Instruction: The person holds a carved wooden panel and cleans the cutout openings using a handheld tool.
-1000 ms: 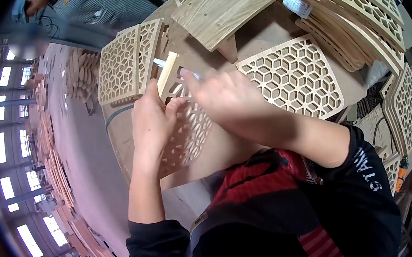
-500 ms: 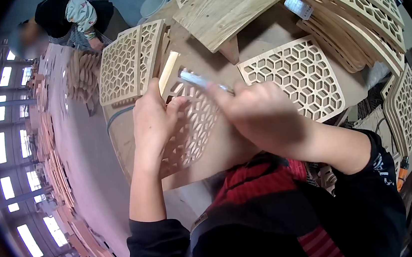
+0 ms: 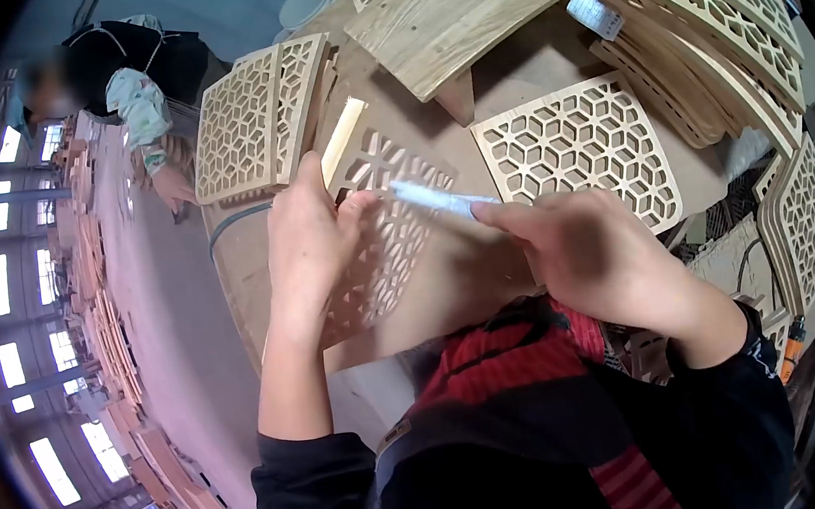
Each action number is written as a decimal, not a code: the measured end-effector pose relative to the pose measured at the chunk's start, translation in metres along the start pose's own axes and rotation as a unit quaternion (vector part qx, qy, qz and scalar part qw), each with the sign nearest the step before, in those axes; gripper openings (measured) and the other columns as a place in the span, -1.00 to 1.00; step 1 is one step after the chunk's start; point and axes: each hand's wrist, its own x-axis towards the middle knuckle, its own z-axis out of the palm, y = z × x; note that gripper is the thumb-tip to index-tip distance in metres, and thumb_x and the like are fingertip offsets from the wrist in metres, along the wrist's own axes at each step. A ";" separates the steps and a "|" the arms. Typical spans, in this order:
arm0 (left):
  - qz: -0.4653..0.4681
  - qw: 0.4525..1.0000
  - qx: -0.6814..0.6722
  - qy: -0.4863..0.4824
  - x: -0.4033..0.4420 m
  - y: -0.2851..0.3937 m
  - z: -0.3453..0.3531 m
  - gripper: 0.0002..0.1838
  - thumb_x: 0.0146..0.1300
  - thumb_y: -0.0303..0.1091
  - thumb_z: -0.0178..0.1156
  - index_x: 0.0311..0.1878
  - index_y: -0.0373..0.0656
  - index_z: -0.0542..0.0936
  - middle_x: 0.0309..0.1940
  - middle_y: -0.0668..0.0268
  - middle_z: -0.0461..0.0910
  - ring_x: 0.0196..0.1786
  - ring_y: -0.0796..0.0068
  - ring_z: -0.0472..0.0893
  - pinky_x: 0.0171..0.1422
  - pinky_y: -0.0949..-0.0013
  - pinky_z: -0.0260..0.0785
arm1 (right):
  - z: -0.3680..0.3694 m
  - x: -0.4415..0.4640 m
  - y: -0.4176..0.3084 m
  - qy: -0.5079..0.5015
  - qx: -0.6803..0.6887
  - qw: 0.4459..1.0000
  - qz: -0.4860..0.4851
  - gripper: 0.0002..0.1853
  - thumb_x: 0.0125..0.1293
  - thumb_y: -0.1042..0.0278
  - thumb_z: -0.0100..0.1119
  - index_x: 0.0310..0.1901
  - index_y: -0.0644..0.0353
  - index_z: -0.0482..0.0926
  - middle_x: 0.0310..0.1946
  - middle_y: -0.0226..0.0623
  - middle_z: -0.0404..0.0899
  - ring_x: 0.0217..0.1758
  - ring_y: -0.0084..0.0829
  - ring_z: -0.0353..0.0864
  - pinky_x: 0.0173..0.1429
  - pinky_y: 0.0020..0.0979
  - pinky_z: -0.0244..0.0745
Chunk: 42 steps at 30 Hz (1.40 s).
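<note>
My left hand (image 3: pixel 311 235) is closed on the left edge of a lattice panel (image 3: pixel 392 246), a wooden piece with cut-out holes, held tilted above the table. Its pale top edge catches the light. In my right hand (image 3: pixel 591 250) is a slim whitish-blue tool (image 3: pixel 436 199), blurred, which points left across the panel's face. Whether the tool touches the panel I cannot tell. Just beyond my right hand, a second lattice panel (image 3: pixel 581 152) lies flat on the table.
Stacked lattice panels (image 3: pixel 240 123) stand at the table's left edge, with a co-worker's hand (image 3: pixel 174 187) beside them. A solid wooden board (image 3: pixel 472 14) rests at the back. Curved panels (image 3: pixel 712 34) are piled at the right. An orange-handled tool (image 3: pixel 792 350) is at the lower right.
My right hand and the tool have moved right and down, away from the panel's top edge. My left hand has barely moved. The co-worker has come closer to the stack at the left.
</note>
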 end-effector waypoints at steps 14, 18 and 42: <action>-0.019 1.000 0.013 0.006 0.002 -0.003 0.000 -0.58 0.10 -0.28 0.53 -0.32 -0.39 0.50 -0.54 -0.14 0.60 -0.31 -0.23 0.66 -0.17 -0.05 0.48 | 0.014 0.019 -0.005 0.016 0.153 0.988 0.005 -0.60 0.29 0.66 0.11 0.18 0.32 0.55 -0.43 0.06 0.66 -0.44 0.02 0.68 -0.32 -0.17 0.59; -0.004 1.000 0.017 0.017 -0.001 0.002 -0.001 -0.59 0.11 -0.28 0.52 -0.31 -0.39 0.49 -0.53 -0.13 0.60 -0.33 -0.24 0.65 -0.18 -0.07 0.48 | 0.026 0.033 -0.002 0.030 0.147 0.988 -0.046 -0.66 0.23 0.70 0.04 0.05 0.37 0.56 -0.50 0.09 0.62 -0.45 0.02 0.68 -0.33 -0.13 0.57; 0.014 0.998 0.053 0.020 -0.007 0.006 0.000 -0.57 0.15 -0.22 0.49 -0.30 -0.36 0.47 -0.47 -0.14 0.62 -0.28 -0.23 0.64 -0.15 -0.09 0.47 | 0.030 0.038 -0.013 0.080 0.075 0.991 -0.070 -0.79 0.17 0.66 0.01 -0.15 0.42 0.53 -0.43 0.07 0.62 -0.31 0.12 0.65 -0.16 0.00 0.56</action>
